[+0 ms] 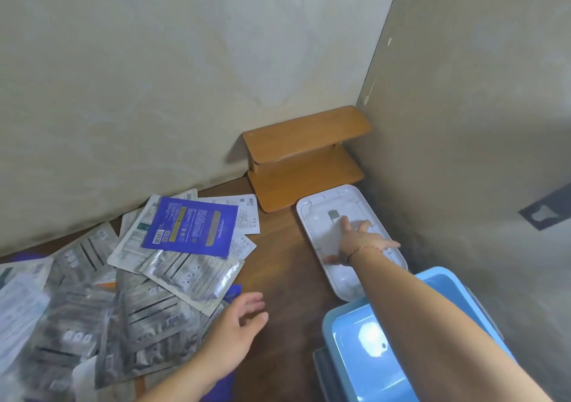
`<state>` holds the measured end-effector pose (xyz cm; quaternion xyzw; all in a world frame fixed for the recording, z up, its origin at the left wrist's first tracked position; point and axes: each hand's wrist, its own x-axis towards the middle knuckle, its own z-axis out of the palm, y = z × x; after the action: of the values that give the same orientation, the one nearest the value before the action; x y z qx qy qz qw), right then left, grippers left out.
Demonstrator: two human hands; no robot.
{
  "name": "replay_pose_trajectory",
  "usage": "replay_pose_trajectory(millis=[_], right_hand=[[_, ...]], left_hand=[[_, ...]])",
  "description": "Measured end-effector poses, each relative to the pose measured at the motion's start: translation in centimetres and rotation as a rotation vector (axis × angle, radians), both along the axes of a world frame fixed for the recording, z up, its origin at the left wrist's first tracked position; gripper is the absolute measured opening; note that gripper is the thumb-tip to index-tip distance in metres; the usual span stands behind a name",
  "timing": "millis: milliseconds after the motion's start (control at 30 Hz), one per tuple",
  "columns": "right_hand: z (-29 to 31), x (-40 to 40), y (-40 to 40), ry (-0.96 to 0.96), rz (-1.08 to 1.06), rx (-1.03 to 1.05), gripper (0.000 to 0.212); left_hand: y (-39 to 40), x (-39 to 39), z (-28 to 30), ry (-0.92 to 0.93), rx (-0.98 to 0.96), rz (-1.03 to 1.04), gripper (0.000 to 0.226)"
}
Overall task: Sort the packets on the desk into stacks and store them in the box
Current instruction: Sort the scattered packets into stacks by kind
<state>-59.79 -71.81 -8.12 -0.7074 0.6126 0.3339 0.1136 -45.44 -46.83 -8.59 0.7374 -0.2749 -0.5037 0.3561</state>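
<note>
A loose heap of flat packets covers the left of the brown desk: several silver-grey packets (92, 315), white ones (244, 216) and a blue packet (191, 228) lying on top. The light blue box (355, 312) stands open at the lower right. Its white lid (315, 213) lies upside down on the desk beyond the box. My right hand (360, 241) reaches over the box and rests flat on the lid with fingers spread. My left hand (238, 324) hovers by the heap's right edge, fingers loosely curled, holding nothing.
A small two-tier wooden shelf (306, 154) stands in the back corner, just behind the lid. Walls close the desk at the back and right. A strip of bare desk (284, 262) runs between the packets and the lid.
</note>
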Motion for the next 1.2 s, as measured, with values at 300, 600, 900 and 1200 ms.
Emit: replay_pose_trajectory(millis=[300, 600, 900, 1200], right_hand=[[4.8, 4.8, 0.5, -0.029, 0.297, -0.221, 0.065], [0.9, 19.3, 26.1, -0.589, 0.863, -0.039, 0.082], [-3.9, 24.2, 37.0, -0.401, 1.004, 0.076, 0.108], [-3.9, 28.9, 37.9, -0.452, 0.776, -0.006, 0.092]], left_hand=[[9.2, 10.0, 0.1, -0.715, -0.127, -0.014, 0.034], [29.9, 15.5, -2.0, -0.811, 0.522, 0.026, 0.094], [37.6, 22.0, -4.3, -0.875, 0.565, -0.059, 0.094], [41.4, 28.4, -4.4, -0.933, 0.415, 0.067, 0.091]])
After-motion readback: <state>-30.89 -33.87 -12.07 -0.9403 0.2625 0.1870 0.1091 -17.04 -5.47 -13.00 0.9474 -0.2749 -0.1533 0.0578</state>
